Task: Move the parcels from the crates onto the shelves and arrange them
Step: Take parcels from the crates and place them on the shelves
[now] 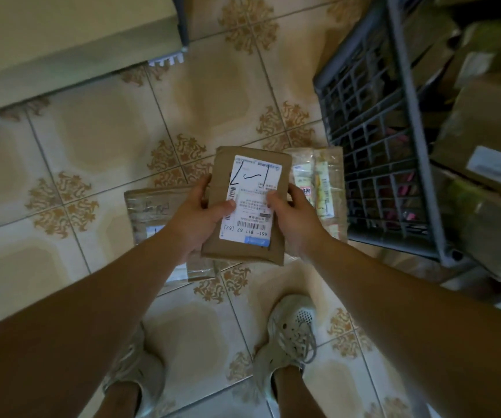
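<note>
Tiled floor [98, 122] with brown ornaments below, two shoes at bottom. Brown parcel [252, 164] held in air between both hands, white label up. Left hand [196, 218] grips left edge, thumb on label. Right hand [296, 220] grips right edge, thumb on label too. Dark crate [373, 122] at right, boxes [490, 131] inside. Two clear packets [321, 176] on floor under parcel.
</note>
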Demonstrator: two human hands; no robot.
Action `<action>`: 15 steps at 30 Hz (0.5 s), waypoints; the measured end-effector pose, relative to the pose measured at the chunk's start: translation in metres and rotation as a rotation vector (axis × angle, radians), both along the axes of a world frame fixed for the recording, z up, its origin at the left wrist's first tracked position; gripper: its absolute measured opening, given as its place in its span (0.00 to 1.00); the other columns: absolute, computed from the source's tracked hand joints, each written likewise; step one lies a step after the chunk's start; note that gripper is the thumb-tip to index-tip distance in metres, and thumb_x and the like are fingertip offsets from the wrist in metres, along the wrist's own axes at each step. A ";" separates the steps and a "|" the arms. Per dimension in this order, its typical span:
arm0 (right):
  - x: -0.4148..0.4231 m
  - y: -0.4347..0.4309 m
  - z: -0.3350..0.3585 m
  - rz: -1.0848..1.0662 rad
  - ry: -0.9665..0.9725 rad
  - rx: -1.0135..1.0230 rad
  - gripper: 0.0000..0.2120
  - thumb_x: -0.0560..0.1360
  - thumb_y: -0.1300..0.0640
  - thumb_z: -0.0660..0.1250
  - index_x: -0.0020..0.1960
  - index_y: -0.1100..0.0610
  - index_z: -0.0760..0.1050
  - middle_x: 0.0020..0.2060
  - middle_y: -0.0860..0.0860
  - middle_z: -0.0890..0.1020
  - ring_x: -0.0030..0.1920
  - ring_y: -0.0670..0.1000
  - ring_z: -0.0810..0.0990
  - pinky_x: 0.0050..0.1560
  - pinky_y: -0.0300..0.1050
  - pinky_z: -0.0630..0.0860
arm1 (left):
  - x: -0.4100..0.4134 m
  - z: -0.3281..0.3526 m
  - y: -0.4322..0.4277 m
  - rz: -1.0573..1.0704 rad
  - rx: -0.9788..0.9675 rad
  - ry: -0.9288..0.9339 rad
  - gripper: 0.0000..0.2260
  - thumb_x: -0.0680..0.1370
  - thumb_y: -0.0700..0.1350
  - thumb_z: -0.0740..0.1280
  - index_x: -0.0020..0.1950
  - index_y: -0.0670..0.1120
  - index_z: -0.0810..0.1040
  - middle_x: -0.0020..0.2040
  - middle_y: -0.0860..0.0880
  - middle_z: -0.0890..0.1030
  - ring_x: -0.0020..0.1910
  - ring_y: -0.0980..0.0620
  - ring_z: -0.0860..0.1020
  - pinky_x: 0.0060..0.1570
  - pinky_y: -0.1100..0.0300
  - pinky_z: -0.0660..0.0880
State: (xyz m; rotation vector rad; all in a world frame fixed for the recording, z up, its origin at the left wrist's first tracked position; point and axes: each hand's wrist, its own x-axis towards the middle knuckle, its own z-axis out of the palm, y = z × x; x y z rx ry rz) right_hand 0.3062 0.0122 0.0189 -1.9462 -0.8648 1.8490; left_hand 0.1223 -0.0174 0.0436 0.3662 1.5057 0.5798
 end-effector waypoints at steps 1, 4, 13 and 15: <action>0.008 0.001 0.004 0.040 -0.037 0.004 0.23 0.78 0.43 0.66 0.70 0.48 0.69 0.60 0.50 0.81 0.56 0.51 0.82 0.58 0.52 0.78 | 0.003 0.002 -0.001 0.011 -0.006 -0.004 0.34 0.76 0.40 0.70 0.77 0.59 0.59 0.59 0.46 0.82 0.52 0.44 0.82 0.56 0.41 0.77; 0.036 0.009 0.008 0.127 -0.278 0.036 0.27 0.78 0.37 0.61 0.73 0.49 0.67 0.67 0.49 0.74 0.58 0.49 0.75 0.51 0.42 0.69 | 0.009 0.004 0.000 0.058 -0.010 0.039 0.33 0.76 0.41 0.70 0.76 0.59 0.61 0.57 0.48 0.83 0.51 0.45 0.83 0.56 0.41 0.77; 0.092 0.004 0.037 0.239 -0.468 0.036 0.30 0.78 0.39 0.62 0.76 0.52 0.63 0.73 0.54 0.68 0.70 0.58 0.70 0.68 0.54 0.69 | 0.037 0.006 -0.004 0.105 0.032 0.142 0.29 0.78 0.38 0.68 0.75 0.57 0.63 0.56 0.49 0.81 0.43 0.54 0.83 0.35 0.57 0.81; 0.094 0.004 0.063 0.280 -0.463 0.086 0.30 0.79 0.40 0.62 0.76 0.51 0.62 0.74 0.53 0.67 0.71 0.57 0.69 0.69 0.50 0.67 | 0.045 0.026 0.001 0.081 0.063 0.156 0.29 0.79 0.41 0.66 0.76 0.58 0.60 0.58 0.51 0.81 0.47 0.53 0.83 0.46 0.52 0.81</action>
